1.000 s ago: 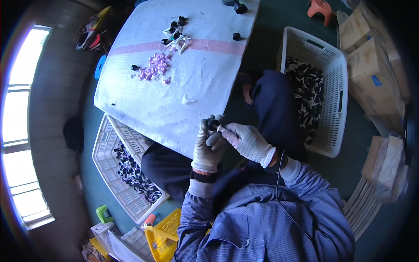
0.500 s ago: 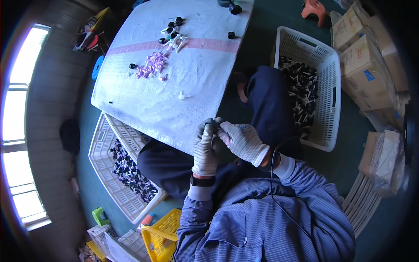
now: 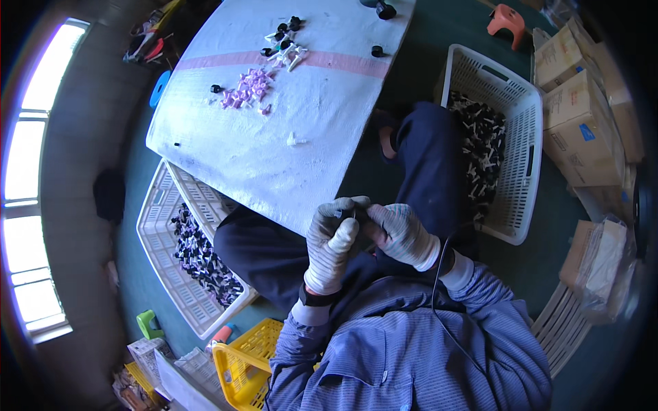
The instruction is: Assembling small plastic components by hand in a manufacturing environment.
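Note:
Both hands wear pale work gloves with grey fingertips and meet just off the near corner of the white-covered table (image 3: 274,171). My left hand (image 3: 329,250) is closed, its thumb and fingers pinched around something small and dark that I cannot make out. My right hand (image 3: 406,236) is closed too, its fingertips brought close to the left ones; what they hold, if anything, is hidden. On the table lie a pile of small purple plastic parts (image 3: 253,87), several white stick-like parts (image 3: 291,57) and black round caps (image 3: 295,24). A small white piece (image 3: 295,140) lies nearer my hands.
Right of my leg stands a white crate (image 3: 528,151) of black-and-white parts. At left, another white crate (image 3: 154,226) holds dark and purple parts. A yellow basket (image 3: 226,370) sits at lower left. Cardboard boxes (image 3: 582,127) are stacked at right, near an orange stool (image 3: 506,24).
Both hands have shifted slightly lower in the view. My left hand has turned, its thumb now showing in front, and my right hand has rolled with fingers more bent.

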Action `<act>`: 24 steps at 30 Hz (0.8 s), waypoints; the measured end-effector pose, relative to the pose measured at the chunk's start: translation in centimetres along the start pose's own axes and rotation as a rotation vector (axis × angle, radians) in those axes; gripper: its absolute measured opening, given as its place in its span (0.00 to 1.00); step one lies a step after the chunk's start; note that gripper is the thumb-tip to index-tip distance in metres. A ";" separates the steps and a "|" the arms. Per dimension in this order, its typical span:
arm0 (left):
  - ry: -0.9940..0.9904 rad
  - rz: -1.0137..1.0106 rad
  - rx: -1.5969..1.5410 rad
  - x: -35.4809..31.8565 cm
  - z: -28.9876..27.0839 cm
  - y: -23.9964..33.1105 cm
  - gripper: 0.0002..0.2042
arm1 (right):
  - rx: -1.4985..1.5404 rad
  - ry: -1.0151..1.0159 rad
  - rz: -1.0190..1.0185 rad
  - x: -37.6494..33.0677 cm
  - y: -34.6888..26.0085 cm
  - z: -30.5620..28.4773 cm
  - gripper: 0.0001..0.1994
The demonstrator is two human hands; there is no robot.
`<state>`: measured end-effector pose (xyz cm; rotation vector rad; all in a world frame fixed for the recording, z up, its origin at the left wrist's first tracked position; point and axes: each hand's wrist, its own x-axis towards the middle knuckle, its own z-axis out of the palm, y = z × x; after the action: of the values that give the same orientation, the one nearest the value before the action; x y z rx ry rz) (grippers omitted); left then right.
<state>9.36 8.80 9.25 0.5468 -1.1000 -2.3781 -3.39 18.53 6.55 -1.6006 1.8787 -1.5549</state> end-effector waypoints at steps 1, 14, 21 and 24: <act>-0.002 0.022 0.017 -0.1 -0.1 -0.2 0.16 | -0.012 0.010 -0.047 0.1 -0.1 0.0 0.08; 0.098 0.035 0.055 0.2 -1.5 -0.1 0.14 | 0.180 -0.048 0.223 0.2 -0.3 2.0 0.17; 0.188 0.078 0.177 -0.6 -1.2 0.8 0.13 | 0.429 -0.186 0.343 0.2 -0.7 2.4 0.17; 0.220 0.045 0.156 -1.0 -1.1 0.8 0.14 | 0.324 -0.141 0.336 0.0 -1.3 2.2 0.16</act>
<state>10.97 8.24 9.42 0.8083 -1.1887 -2.1452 -0.99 17.51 6.67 -1.1557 1.6201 -1.4650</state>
